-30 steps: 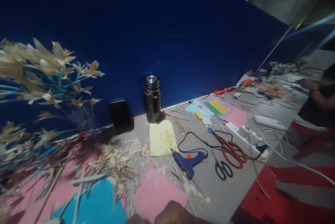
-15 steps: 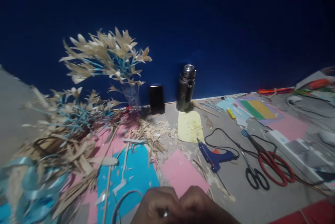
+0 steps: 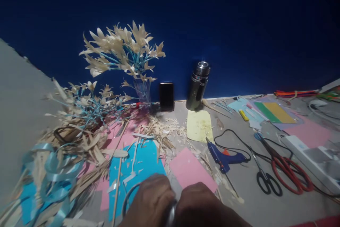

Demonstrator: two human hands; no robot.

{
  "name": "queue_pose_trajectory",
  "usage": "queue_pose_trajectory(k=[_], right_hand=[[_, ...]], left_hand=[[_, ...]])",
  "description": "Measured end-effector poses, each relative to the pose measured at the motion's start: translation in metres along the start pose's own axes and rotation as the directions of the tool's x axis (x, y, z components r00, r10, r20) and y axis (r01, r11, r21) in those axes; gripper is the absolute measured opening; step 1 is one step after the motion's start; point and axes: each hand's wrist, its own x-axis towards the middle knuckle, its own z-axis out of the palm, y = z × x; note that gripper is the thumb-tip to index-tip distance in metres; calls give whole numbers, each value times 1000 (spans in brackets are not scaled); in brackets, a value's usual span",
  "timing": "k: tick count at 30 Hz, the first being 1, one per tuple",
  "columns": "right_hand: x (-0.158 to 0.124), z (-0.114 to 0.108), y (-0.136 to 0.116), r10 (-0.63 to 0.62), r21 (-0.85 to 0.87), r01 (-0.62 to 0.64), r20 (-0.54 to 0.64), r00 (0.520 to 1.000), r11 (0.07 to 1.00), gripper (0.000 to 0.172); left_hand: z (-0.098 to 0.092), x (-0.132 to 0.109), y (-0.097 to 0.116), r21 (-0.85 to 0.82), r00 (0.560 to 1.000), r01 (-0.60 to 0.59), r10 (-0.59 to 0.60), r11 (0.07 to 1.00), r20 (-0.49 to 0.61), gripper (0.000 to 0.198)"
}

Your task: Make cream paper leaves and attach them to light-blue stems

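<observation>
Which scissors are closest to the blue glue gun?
The smaller pair with black handles. It lies right beside the blue glue gun, while the bigger pair with red handles lies on its other side, farther off.

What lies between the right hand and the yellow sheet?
In the head view, a pink sheet lies past the right hand, then table with small scraps before the yellow sheet.
</observation>
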Motion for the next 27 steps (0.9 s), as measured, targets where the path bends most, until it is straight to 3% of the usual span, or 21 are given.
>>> queue_pose_trajectory(k=[4,9,12,15,18,21,24,27], right_hand=[[-5,-5,4,-8,-39,6,-44,999,999,37],[-15,-7,22,37,-167,-74,-213,976,983,47],[-13,-6,28,190,-45,-216,-327,926,975,46],[-11,-4,28,262,52,-268,-451,853,962,42],[-17,-4,27,209,22,-238,-559,803,971,42],[-25,-10,34,227,4,-260,-501,835,966,44],[-26,-15,48,172,-91,-229,-417,893,969,32],[-18,-13,58,75,-134,-125,-331,941,983,19]], left_hand=[[-35,9,-16,197,987,116,-91,974,-133,25],[-75,33,-55,484,943,314,-210,817,-258,35],[-87,56,-72,498,955,193,-46,845,-292,26],[-107,74,-79,504,963,182,-48,845,-267,21],[-149,66,-77,501,923,295,-108,813,-368,22],[-186,35,-73,462,852,431,-181,775,-492,32],[-189,5,-73,483,864,392,-132,783,-486,30],[-158,-6,-77,530,930,292,-106,796,-352,18]])
